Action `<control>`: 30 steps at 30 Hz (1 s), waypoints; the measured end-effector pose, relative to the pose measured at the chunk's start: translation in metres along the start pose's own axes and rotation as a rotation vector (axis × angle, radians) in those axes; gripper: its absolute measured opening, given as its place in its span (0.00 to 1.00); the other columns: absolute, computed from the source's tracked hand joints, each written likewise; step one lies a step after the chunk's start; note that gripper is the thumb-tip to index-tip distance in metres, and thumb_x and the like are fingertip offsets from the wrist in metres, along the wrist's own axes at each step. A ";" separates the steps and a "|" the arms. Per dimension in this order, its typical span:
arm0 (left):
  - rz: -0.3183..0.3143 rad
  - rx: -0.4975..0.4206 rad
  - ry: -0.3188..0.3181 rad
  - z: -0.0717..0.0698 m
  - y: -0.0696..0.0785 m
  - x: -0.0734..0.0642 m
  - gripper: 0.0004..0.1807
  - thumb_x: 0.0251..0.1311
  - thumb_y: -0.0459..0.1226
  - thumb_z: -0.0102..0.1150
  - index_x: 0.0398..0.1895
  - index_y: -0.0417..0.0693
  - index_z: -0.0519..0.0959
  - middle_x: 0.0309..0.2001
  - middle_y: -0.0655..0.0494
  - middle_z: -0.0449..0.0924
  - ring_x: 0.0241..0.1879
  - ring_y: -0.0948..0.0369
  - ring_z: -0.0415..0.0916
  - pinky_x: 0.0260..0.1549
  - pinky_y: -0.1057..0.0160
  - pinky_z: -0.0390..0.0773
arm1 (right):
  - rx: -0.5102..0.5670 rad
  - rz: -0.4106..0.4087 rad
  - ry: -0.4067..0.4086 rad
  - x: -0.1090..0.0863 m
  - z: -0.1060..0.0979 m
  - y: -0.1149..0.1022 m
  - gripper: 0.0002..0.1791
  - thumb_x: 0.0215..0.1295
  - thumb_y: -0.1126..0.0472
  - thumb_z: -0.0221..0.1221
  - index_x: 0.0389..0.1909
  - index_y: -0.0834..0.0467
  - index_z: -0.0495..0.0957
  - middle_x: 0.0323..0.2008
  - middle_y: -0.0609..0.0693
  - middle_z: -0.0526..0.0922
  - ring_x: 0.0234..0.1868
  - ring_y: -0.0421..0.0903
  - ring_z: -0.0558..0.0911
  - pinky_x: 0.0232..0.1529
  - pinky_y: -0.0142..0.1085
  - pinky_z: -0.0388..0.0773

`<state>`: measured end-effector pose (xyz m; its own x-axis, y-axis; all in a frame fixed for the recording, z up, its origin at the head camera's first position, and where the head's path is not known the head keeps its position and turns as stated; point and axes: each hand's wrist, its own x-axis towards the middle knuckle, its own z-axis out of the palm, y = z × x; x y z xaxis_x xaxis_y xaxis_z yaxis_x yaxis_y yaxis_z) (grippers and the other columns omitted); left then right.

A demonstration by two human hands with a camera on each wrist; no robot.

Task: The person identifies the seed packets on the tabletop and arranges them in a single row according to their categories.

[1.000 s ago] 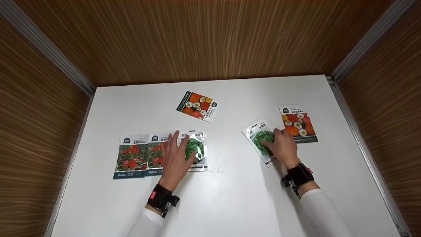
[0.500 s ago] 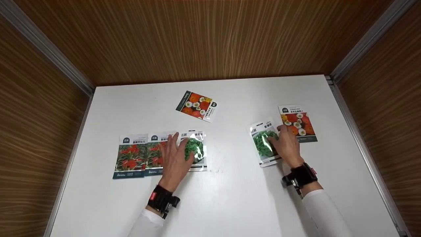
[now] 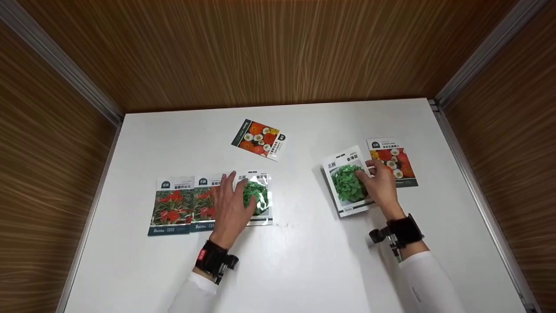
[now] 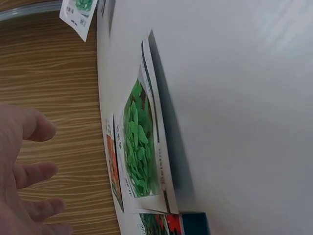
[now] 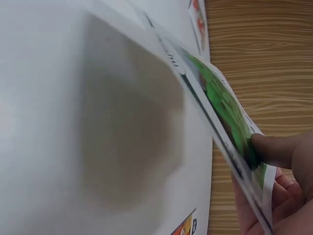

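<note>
Right hand (image 3: pixel 382 186) pinching leafy packet (image 3: pixel 346 184) by one edge, risking slip; fingers maybe snagging flower packet (image 3: pixel 403 165) at one o'clock. Left hand (image 3: pixel 229 209) spanning packet row (image 3: pixel 202 208), fingers spread.

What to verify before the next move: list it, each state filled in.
1. Right hand gripping a green packet: ok, at its right edge.
2. That packet raised from the table: ok, by the right wrist view.
3. Only one packet in that hand: cannot tell.
4. Left hand holding nothing: ok, fingers spread.
5. Bare space right of the other green packet: ok.
6. Back orange-flower packet straight: not ok, askew.
</note>
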<state>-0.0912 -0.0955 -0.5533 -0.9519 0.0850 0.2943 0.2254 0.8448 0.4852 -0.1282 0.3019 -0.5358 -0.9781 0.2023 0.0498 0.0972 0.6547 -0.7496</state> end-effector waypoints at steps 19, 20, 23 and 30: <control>0.011 -0.365 -0.058 0.028 0.070 0.026 0.20 0.73 0.39 0.61 0.64 0.42 0.79 0.65 0.42 0.75 0.64 0.46 0.74 0.61 0.46 0.75 | 0.387 0.047 0.039 -0.006 0.031 -0.062 0.18 0.68 0.63 0.67 0.53 0.69 0.75 0.37 0.64 0.87 0.30 0.37 0.84 0.29 0.27 0.80; -0.009 -0.436 -0.072 0.030 0.073 0.028 0.20 0.74 0.38 0.60 0.64 0.41 0.78 0.64 0.42 0.76 0.62 0.46 0.76 0.60 0.48 0.76 | 0.389 0.047 0.036 -0.007 0.034 -0.064 0.18 0.68 0.63 0.67 0.53 0.68 0.75 0.36 0.63 0.87 0.30 0.38 0.84 0.29 0.27 0.79; -0.092 -0.655 -0.118 0.037 0.077 0.032 0.21 0.74 0.36 0.58 0.66 0.38 0.75 0.63 0.39 0.77 0.59 0.46 0.80 0.57 0.52 0.80 | 0.407 0.051 0.014 -0.009 0.043 -0.069 0.18 0.69 0.62 0.67 0.53 0.68 0.75 0.35 0.61 0.87 0.30 0.39 0.84 0.29 0.28 0.80; -0.232 -0.911 -0.168 0.050 0.079 0.033 0.22 0.68 0.32 0.63 0.62 0.36 0.71 0.55 0.41 0.81 0.47 0.49 0.86 0.43 0.56 0.84 | 0.452 0.081 -0.021 -0.015 0.062 -0.073 0.18 0.68 0.63 0.68 0.53 0.67 0.75 0.35 0.61 0.87 0.30 0.41 0.84 0.29 0.29 0.80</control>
<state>-0.1148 0.0009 -0.5468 -0.9946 0.1016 0.0221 0.0343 0.1199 0.9922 -0.1325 0.2061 -0.5231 -0.9747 0.2214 -0.0306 0.0878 0.2535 -0.9633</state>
